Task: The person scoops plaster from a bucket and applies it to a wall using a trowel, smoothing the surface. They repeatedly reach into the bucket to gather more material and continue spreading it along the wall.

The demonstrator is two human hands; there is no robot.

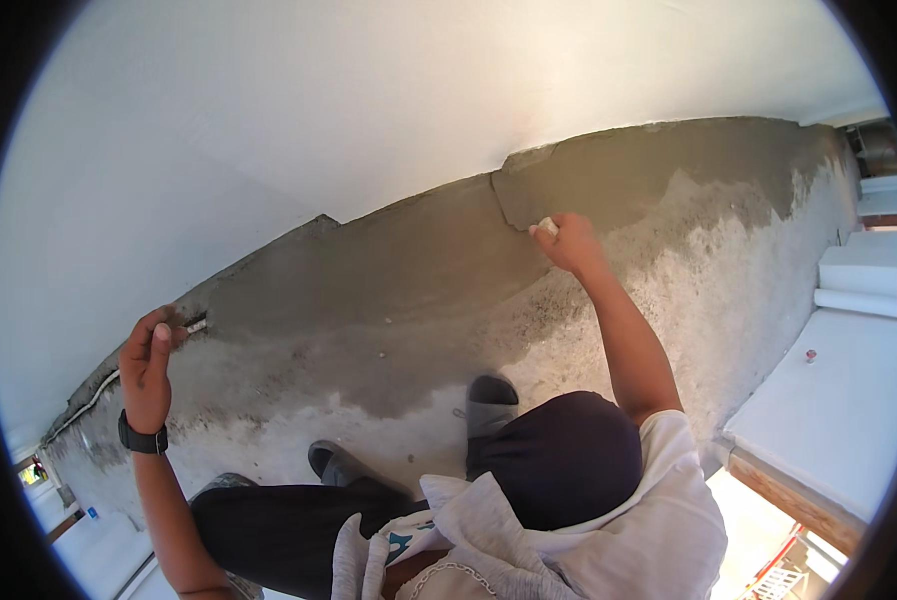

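Observation:
My right hand point(566, 240) is closed on a small pale lump point(548, 227) at a dark crack in the damp grey patch point(348, 270), just below the white wall point(388, 90). My left hand point(148, 365), with a black band on its wrist, has its fingers curled at the left end of the patch, beside a short white piece like a pipe or rod point(197, 326); what they grip, if anything, is hidden. A thin pale cable or pipe point(96, 395) runs along the wall's foot left of that hand.
My sandalled feet point(490, 395) and bent legs in dark trousers are on the rough grey floor point(728, 290). At the right are white ledges or steps point(808, 400) with a wooden edge point(788, 490). White blocks also show at the far lower left.

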